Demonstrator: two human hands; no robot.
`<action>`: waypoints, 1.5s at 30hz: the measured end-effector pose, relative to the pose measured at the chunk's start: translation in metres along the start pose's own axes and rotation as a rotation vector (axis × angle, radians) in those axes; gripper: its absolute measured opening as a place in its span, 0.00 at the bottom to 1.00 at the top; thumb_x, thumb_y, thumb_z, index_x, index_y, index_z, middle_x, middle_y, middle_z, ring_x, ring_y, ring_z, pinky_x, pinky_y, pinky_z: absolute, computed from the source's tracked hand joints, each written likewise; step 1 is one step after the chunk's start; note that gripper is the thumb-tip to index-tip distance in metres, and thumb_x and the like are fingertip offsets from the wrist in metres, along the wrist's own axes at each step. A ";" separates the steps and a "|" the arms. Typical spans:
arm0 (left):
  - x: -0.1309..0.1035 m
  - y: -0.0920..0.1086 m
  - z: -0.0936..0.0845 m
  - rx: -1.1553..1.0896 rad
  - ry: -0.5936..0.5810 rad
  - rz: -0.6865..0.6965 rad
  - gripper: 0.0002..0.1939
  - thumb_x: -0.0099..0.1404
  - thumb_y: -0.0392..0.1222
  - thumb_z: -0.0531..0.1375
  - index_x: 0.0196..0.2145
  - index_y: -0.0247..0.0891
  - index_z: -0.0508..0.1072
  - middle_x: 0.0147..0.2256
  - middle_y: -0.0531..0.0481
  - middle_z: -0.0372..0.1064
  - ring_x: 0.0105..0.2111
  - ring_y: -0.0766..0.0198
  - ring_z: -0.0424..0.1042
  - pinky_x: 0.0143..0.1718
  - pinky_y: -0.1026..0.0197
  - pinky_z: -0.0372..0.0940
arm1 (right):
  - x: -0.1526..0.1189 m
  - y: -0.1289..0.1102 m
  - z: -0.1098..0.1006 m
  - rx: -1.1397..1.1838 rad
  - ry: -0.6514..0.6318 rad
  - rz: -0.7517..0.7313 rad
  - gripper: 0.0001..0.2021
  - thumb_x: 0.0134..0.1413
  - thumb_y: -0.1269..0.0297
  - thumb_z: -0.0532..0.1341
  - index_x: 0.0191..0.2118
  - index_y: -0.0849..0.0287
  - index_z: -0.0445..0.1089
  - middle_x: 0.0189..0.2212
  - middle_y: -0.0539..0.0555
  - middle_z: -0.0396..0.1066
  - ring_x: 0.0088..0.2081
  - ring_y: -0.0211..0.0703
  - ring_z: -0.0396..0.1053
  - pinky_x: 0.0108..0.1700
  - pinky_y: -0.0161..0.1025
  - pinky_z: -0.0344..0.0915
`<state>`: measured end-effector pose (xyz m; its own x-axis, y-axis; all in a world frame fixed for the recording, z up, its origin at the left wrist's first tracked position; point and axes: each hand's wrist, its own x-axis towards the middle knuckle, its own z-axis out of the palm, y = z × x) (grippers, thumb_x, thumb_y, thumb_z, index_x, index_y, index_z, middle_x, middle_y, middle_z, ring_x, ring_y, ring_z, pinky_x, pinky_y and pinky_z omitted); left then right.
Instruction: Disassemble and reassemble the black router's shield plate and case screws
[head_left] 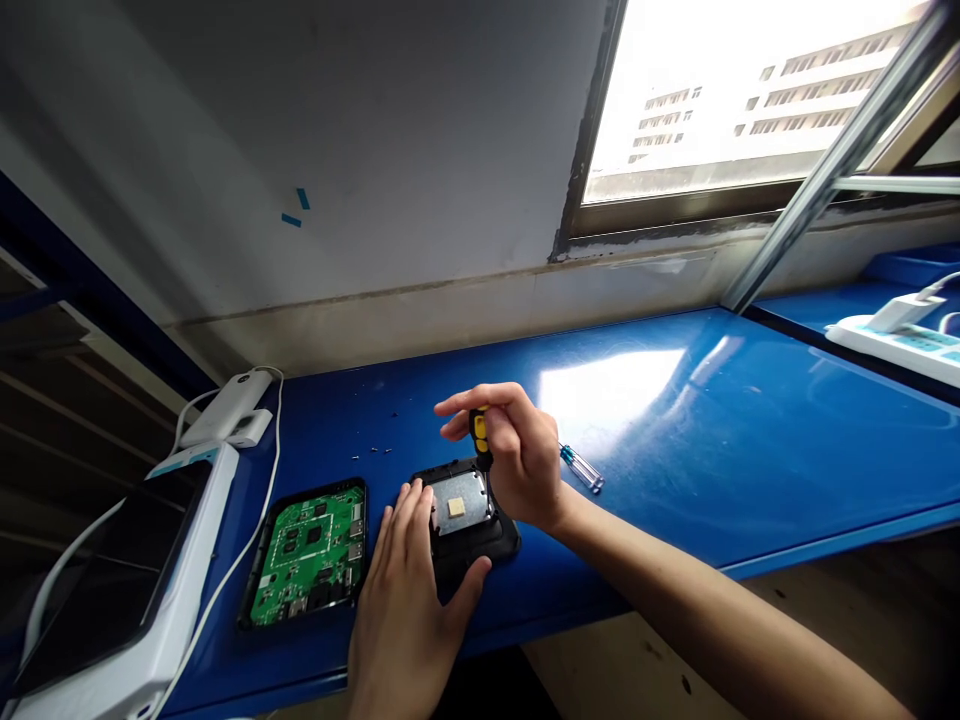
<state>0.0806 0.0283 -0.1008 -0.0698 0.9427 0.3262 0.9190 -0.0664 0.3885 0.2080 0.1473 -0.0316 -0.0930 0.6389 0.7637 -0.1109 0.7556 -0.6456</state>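
A black plastic case half (472,548) lies on the blue table, with a silver metal plate (474,490) inside it bearing a small beige pad (456,507). My left hand (411,570) rests flat over the case's left side, fingers stretched and thumb apart along the front. My right hand (525,455) grips an upright screwdriver (480,430) with a yellow and black handle, above the plate's right edge. Its tip is hard to make out. Left of my left hand, a green circuit board (311,550) sits in another black case half (365,500).
Several small screws (375,450) lie behind the case. A second screwdriver (581,468) with a clear handle lies to the right. At the left stand a white device with a dark screen (127,570) and a cable (255,530). A white power strip (900,340) is far right.
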 end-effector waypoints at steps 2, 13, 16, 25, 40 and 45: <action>-0.001 0.000 0.000 -0.006 0.004 -0.005 0.35 0.70 0.58 0.57 0.67 0.39 0.55 0.68 0.35 0.59 0.68 0.42 0.57 0.64 0.34 0.62 | 0.001 0.000 -0.001 -0.015 -0.021 -0.062 0.06 0.70 0.63 0.56 0.44 0.54 0.69 0.39 0.53 0.78 0.35 0.38 0.77 0.38 0.39 0.76; 0.000 0.001 -0.004 0.030 -0.028 0.017 0.34 0.71 0.58 0.55 0.67 0.37 0.54 0.68 0.33 0.59 0.68 0.42 0.57 0.62 0.34 0.64 | -0.001 0.003 0.003 -0.037 -0.037 -0.025 0.14 0.74 0.66 0.47 0.49 0.53 0.70 0.39 0.51 0.77 0.32 0.33 0.77 0.36 0.36 0.76; 0.000 0.000 -0.004 0.045 -0.019 0.030 0.35 0.71 0.59 0.55 0.67 0.35 0.55 0.67 0.31 0.59 0.68 0.41 0.57 0.62 0.33 0.64 | 0.002 0.004 0.001 -0.090 -0.035 -0.115 0.07 0.70 0.61 0.57 0.47 0.54 0.71 0.42 0.54 0.72 0.34 0.35 0.74 0.35 0.36 0.75; 0.000 -0.001 -0.002 0.031 -0.016 0.023 0.35 0.71 0.58 0.56 0.68 0.38 0.54 0.68 0.34 0.59 0.68 0.42 0.57 0.62 0.33 0.64 | 0.002 0.006 -0.001 -0.027 -0.046 0.004 0.14 0.74 0.67 0.46 0.49 0.54 0.68 0.39 0.52 0.77 0.32 0.35 0.75 0.36 0.37 0.74; 0.000 0.000 -0.003 0.058 -0.013 0.027 0.34 0.71 0.60 0.54 0.66 0.37 0.54 0.68 0.33 0.59 0.68 0.43 0.57 0.62 0.34 0.65 | 0.004 0.005 -0.003 -0.055 -0.057 -0.058 0.10 0.73 0.61 0.51 0.47 0.54 0.68 0.43 0.54 0.77 0.36 0.37 0.75 0.39 0.39 0.75; 0.001 0.000 -0.004 0.070 -0.015 0.016 0.35 0.71 0.60 0.55 0.67 0.37 0.54 0.68 0.34 0.59 0.69 0.44 0.56 0.64 0.34 0.63 | 0.011 0.003 -0.004 -0.211 0.060 -0.241 0.03 0.61 0.64 0.67 0.37 0.55 0.73 0.34 0.51 0.71 0.34 0.38 0.72 0.36 0.38 0.73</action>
<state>0.0796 0.0279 -0.0972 -0.0494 0.9466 0.3187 0.9448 -0.0592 0.3223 0.2106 0.1570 -0.0249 -0.0300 0.4404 0.8973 0.0857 0.8956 -0.4366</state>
